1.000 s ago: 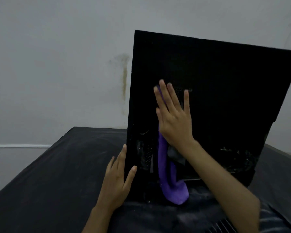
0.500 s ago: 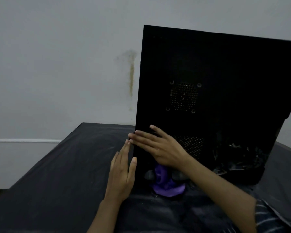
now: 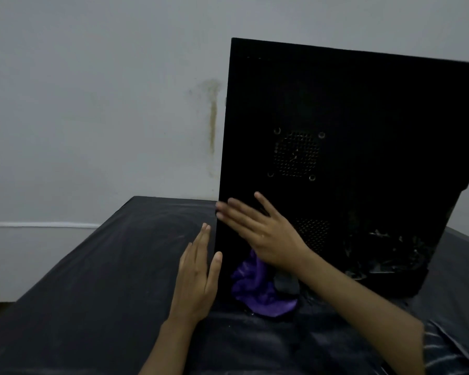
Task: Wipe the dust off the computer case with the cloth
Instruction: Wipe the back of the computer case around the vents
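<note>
Purple cloth (image 3: 260, 290) hangs from below my right hand (image 3: 266, 236) and bunches on the dark surface at the foot of the computer case (image 3: 363, 147); the fingers of this hand lie straight and a little spread, flat against the black panel, pointing left toward its near vertical edge; I judge that the palm presses the top of the cloth to the panel, but the contact is hidden. My left hand (image 3: 198, 274) has straight fingers held together, resting along that same edge, thumb on the front face, to steady the case. The case stands upright, its long axis vertical, most of the panel rising above and to the right of the right hand; so this hand, the nearer one to the cloth, must travel upward for the next stroke. I count one case, one cloth, two hands, two vent grilles in the panel.
</note>
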